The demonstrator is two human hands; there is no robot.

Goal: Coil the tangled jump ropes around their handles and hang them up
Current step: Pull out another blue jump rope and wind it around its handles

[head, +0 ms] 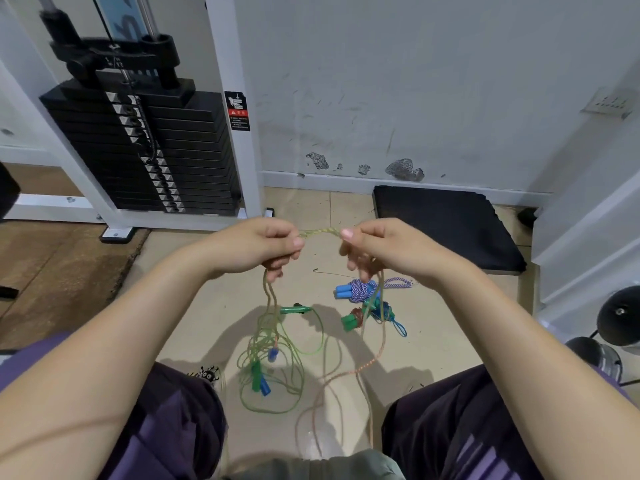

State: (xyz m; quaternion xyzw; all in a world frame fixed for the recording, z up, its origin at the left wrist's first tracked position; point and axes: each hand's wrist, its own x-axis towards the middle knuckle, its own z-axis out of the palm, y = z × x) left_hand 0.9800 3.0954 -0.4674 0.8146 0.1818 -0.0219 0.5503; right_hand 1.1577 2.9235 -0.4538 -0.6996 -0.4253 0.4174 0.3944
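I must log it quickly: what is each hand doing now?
Left hand: fingers pinch the yellow-green rope.
Right hand: fingers pinch the same rope.

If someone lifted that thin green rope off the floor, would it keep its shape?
Probably not. The green rope lies in loose, overlapping loops, so it looks floppy. Its thinness suggests lightness. Strands cross the orange rope, so it may snag or drag that along.
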